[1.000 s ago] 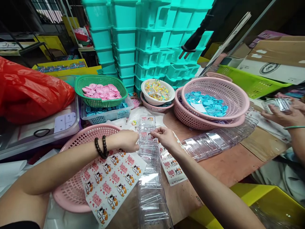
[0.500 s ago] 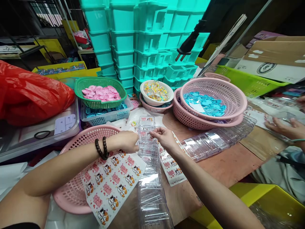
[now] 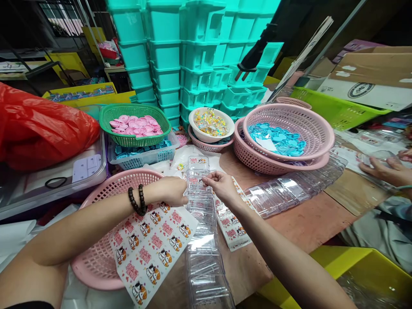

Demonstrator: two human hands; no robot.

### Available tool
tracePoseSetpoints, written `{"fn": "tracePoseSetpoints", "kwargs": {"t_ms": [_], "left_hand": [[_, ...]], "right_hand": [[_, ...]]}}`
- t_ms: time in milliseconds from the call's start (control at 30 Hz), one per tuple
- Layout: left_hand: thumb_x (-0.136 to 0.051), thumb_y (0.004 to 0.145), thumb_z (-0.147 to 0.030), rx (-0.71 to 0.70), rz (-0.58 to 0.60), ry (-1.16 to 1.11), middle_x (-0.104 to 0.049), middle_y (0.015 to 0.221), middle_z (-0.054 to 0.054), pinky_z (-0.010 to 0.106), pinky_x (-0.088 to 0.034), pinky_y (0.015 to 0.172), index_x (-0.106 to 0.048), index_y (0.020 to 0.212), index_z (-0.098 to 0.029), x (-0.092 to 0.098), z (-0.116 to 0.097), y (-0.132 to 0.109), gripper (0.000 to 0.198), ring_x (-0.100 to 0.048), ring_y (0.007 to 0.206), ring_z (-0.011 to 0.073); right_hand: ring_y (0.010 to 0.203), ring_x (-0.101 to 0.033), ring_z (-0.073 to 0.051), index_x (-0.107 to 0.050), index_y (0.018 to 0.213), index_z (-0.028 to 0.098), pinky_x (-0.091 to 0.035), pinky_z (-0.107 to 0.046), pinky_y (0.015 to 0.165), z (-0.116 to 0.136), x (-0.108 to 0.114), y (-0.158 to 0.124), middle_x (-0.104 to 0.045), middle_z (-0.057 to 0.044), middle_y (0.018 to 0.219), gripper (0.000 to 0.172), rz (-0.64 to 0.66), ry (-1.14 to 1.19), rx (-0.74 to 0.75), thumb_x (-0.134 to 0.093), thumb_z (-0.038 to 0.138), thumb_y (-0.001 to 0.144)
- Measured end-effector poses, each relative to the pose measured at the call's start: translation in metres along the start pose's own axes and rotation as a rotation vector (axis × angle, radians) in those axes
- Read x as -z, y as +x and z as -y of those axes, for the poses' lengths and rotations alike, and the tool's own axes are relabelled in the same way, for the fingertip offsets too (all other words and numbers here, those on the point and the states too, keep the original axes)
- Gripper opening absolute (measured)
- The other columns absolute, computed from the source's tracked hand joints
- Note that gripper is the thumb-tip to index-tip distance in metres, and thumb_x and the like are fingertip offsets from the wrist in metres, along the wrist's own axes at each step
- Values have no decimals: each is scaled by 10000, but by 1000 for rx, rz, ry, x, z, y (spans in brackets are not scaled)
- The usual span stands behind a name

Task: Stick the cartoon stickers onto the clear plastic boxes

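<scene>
My left hand (image 3: 174,190) is closed on the upper edge of a sheet of cat stickers (image 3: 154,251), which hangs over a pink basket (image 3: 96,262). The fingertips of my right hand (image 3: 222,185) pinch the right edge of a sticker (image 3: 195,180) lying over one of the clear plastic boxes. These clear boxes (image 3: 206,270) form an overlapping row running from the front edge away from me. The farthest box (image 3: 198,161) in the row bears a similar cat sticker. More sticker sheets (image 3: 233,231) lie beneath my right wrist.
A green basket (image 3: 106,124) of pink pieces, a white bowl (image 3: 230,128) and pink baskets (image 3: 317,128) of blue pieces stand behind. Turquoise bins (image 3: 165,60) are stacked beyond. A plug (image 3: 249,66) hangs overhead. Another person's hand (image 3: 386,169) works at right.
My hands, the sticker sheet and the boxes stay practically still. The other person's hands at the right have shifted slightly.
</scene>
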State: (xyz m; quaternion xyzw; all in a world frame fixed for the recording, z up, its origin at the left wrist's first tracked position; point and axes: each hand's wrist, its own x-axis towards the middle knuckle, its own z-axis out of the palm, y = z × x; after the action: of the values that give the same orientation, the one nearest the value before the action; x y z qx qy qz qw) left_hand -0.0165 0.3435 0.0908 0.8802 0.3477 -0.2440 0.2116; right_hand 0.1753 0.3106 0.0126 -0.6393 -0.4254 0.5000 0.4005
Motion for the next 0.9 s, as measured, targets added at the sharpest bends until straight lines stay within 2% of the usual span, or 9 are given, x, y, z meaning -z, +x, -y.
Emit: {"fn": "tracePoseSetpoints", "kwargs": {"t_ms": [233, 500, 633, 767, 833, 900], "left_hand": [[-491, 855, -349, 2, 6, -8, -756, 914, 204, 365, -521, 668, -690, 1061, -85, 2, -2, -3, 390, -712, 826, 328], [-491, 853, -345, 2, 8, -10, -758, 924, 206, 359, -520, 665, -675, 1076, -84, 3, -2, -3, 390, -719, 836, 330], [-493, 857, -344, 6, 2, -3, -750, 1016, 225, 374, -528, 708, -602, 1247, -65, 3, -4, -3, 492, -718, 913, 349], [-495, 880, -367, 2, 2, 9, -724, 1136, 241, 411, -529, 783, -370, 1498, -74, 4, -8, -2, 695, -696, 1023, 375], [-495, 893, -389, 5, 12, 16, -718, 1155, 247, 417, -525, 809, -336, 1525, -75, 5, -10, -1, 723, -689, 1049, 378], [-496, 903, -400, 13, 24, 24, -714, 1168, 249, 416, -524, 826, -369, 1513, -75, 7, -13, 2, 702, -685, 1067, 378]], "right_hand": [[578, -586, -130, -606, 673, 180, -403, -253, 587, 3, -1, -1, -661, -7, 606, 173, -9, -21, -3, -733, 292, 706], [592, -600, -144, -599, 673, 183, -424, -264, 597, 3, -1, 1, -666, -21, 626, 169, -26, -120, 8, -707, 305, 718], [606, -608, -155, -593, 676, 188, -432, -269, 599, 3, -2, 0, -675, -31, 648, 169, -32, -160, 15, -699, 312, 719], [595, -592, -152, -577, 664, 198, -419, -262, 579, 5, -4, 0, -668, -23, 635, 161, -39, -204, 25, -680, 308, 722], [575, -567, -141, -564, 657, 203, -403, -255, 562, 6, -5, 0, -652, -9, 621, 147, -48, -241, 29, -663, 289, 723], [573, -550, -136, -552, 650, 206, -395, -253, 561, 8, -5, -1, -634, 2, 615, 133, -59, -291, 32, -648, 264, 721]]}}
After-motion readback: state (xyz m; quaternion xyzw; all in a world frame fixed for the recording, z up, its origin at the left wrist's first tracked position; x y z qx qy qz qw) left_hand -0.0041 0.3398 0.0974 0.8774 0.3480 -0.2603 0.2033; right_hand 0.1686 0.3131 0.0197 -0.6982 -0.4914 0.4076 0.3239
